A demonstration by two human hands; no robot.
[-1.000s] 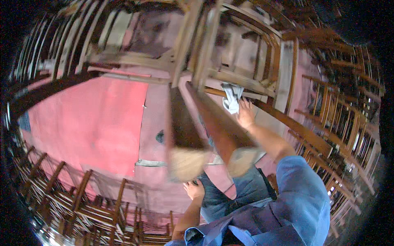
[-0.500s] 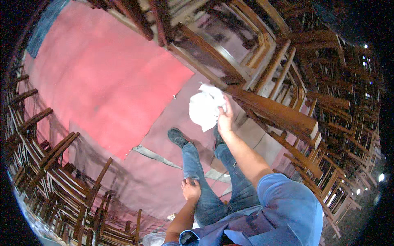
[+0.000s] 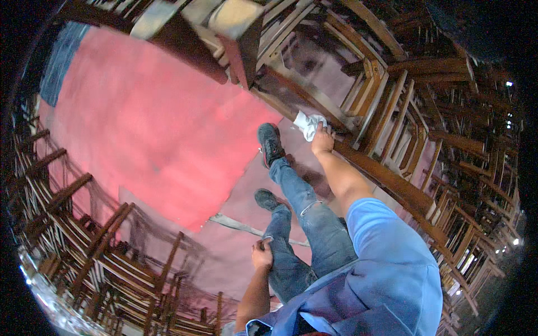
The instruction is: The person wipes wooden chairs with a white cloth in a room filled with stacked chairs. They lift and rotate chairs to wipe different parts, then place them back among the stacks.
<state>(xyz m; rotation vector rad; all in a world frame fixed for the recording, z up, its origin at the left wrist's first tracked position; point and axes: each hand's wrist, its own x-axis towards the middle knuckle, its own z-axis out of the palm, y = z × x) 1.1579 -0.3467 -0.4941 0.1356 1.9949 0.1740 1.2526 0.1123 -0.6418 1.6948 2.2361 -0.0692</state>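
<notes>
A crumpled white cloth [image 3: 308, 124] is bunched in my right hand [image 3: 323, 138], whose fingers are closed round it. That hand reaches forward, at the edge of a dark wooden frame [image 3: 280, 106]; whether the cloth touches the wood I cannot tell. My left hand [image 3: 261, 253] hangs low beside my left thigh, its fingers curled in. A small pale patch shows by its fingertips, and I cannot make out whether it is something held or part of the jeans.
Stacked wooden chair frames [image 3: 392, 117] crowd the right, and more wooden chairs [image 3: 106, 241] line the left. A bright red sheet [image 3: 162, 129] covers the floor ahead. Pieces with pale seats [image 3: 235, 17] stand at the far side. A grey strip [image 3: 241, 225] lies near my feet.
My right hand has carried the white cloth forward and right to the wooden frame, where it looks more bunched. My right foot has stepped forward. The left hand stays low at my side.
</notes>
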